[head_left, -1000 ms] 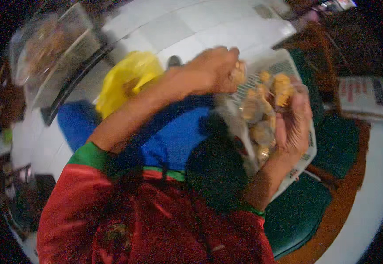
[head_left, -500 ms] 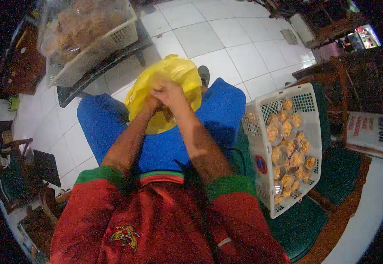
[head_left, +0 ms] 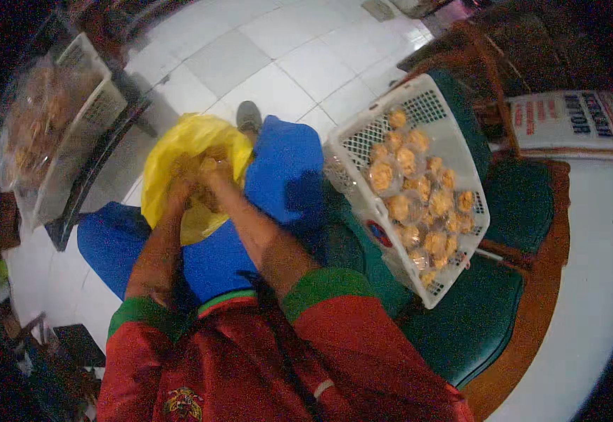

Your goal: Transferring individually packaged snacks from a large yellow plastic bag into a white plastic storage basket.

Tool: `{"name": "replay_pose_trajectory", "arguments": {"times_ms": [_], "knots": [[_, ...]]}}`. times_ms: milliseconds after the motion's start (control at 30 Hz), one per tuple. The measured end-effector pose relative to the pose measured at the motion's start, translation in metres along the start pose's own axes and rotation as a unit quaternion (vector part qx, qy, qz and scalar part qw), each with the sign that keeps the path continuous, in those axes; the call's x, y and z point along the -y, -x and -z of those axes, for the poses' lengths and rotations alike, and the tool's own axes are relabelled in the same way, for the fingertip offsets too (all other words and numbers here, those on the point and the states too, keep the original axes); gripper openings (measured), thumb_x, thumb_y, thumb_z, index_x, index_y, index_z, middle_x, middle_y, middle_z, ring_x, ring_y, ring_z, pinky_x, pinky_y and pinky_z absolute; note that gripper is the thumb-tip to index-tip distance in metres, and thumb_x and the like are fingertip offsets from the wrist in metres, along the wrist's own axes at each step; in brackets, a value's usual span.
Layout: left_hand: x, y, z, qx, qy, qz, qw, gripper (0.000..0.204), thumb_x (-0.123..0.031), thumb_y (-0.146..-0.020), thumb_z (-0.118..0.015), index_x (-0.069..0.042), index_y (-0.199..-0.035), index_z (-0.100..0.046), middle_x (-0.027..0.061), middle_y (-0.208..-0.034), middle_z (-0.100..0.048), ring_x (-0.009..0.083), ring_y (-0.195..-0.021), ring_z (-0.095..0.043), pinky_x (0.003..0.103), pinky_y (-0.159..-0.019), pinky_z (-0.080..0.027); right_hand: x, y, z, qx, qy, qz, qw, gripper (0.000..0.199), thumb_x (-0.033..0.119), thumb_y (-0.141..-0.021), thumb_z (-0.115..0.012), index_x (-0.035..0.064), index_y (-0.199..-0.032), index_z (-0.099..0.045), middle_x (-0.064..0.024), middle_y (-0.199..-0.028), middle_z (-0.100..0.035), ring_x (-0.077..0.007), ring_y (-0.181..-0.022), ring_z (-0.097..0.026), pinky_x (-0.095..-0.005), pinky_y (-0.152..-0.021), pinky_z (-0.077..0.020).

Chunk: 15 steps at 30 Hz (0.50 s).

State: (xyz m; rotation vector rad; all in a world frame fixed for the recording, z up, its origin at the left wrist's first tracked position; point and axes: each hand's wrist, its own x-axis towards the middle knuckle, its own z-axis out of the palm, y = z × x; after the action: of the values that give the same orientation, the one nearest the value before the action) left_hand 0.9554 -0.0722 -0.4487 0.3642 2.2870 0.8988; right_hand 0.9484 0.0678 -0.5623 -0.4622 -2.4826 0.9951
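- White floor tiles (head_left: 278,84) all around, bending toward the rim, with a greyer square ahead.
- Nearest, looking down over a red shirt (head_left: 250,366) with green cuffs (head_left: 327,288) and a small emblem (head_left: 183,404) on the chest.
- Sitting with knees apart in blue trousers (head_left: 215,271), with a yellow plastic bag (head_left: 159,162) between the legs, mouth wide and facing back toward the body.
- Reaching into that mouth with both bare forearms, left hand (head_left: 185,176) and right hand (head_left: 213,171) close together — cannot tell if touching.
- Showing little of the fingers in the shadow and blur: cannot tell how far open, nor what, if anything, held.
- Inside the bag, something brownish, too dim to name.
- Just past the bag, toward the right knee, a grey shoe (head_left: 249,114) on the tiles.
- To the right, set across green chair seats (head_left: 461,316), a white crate (head_left: 447,137) with lattice ends, bearing many clear round packs of golden snacks (head_left: 439,200).
- Along the seats, a curving brown wooden edge (head_left: 556,274).
- Beyond the left knee, another white crate (head_left: 81,155) beside a black table edge (head_left: 102,165), filled with brown pieces in clear plastic (head_left: 35,133).
- Farther off at right, a white printed packet (head_left: 567,126) — and dark wooden furniture (head_left: 546,49) above it.
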Motion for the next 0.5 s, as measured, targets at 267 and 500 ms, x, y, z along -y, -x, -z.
{"name": "replay_pose_trajectory", "arguments": {"times_ms": [267,500], "knots": [[0.048,0.011,-0.014,-0.157,-0.319,-0.137,0.925,0.045,-0.028,-0.089,-0.051,-0.01,-0.13,-0.046,0.0181,-0.132,-0.045,0.0338,-0.121,-0.043,0.039,-0.102,-0.033,0.138,0.016,0.181,0.172,-0.097,0.034,0.98,0.03,0.018,-0.076,-0.059,0.0009,-0.1,-0.058,-0.0226,-0.095,-0.058,-0.0376,-0.094,-0.054,-0.0475,-0.084,-0.0426],[-0.079,0.037,0.018,-0.14,-0.139,0.086,0.977,0.045,-0.034,-0.087,-0.056,0.0,-0.116,-0.054,0.0255,-0.103,-0.059,0.0406,-0.099,-0.056,0.044,-0.086,-0.044,0.163,-0.06,0.544,0.039,0.146,0.177,0.973,0.022,0.017,-0.081,-0.059,-0.0005,-0.093,-0.065,-0.0191,-0.083,-0.065,-0.0331,-0.081,-0.064,-0.0407,-0.074,-0.0498]]}}
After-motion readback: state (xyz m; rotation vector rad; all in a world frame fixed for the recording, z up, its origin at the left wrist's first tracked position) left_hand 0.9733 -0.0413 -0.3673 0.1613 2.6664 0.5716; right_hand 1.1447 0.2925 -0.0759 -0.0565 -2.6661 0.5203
